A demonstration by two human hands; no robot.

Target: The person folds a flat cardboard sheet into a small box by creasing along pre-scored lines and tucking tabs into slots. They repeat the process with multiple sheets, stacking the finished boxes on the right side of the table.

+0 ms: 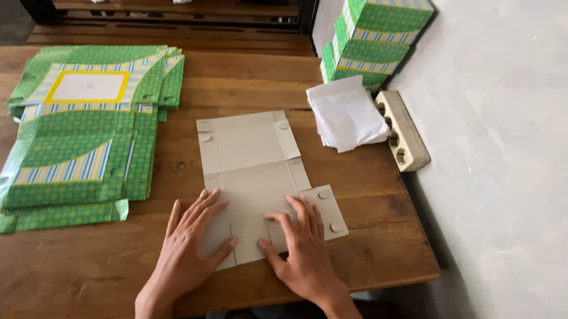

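Both hands [249,244] press flat on the cardboard blank [253,173].

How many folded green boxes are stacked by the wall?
3, stacked one on another at the table's far right corner against the wall: top box, middle box, bottom box. More may be hidden behind them.

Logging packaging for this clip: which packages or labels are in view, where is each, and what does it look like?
Flat carton blank: table centre, plain grey side up, both hands pressing its near edge.
Stack of unfolded cartons: table left, green dotted with blue-striped bands and a yellow-framed white panel.
Assembled boxes: stacked at the wall, top right, same green pattern.
White folded sheets: beside those boxes.
No screens or signs.
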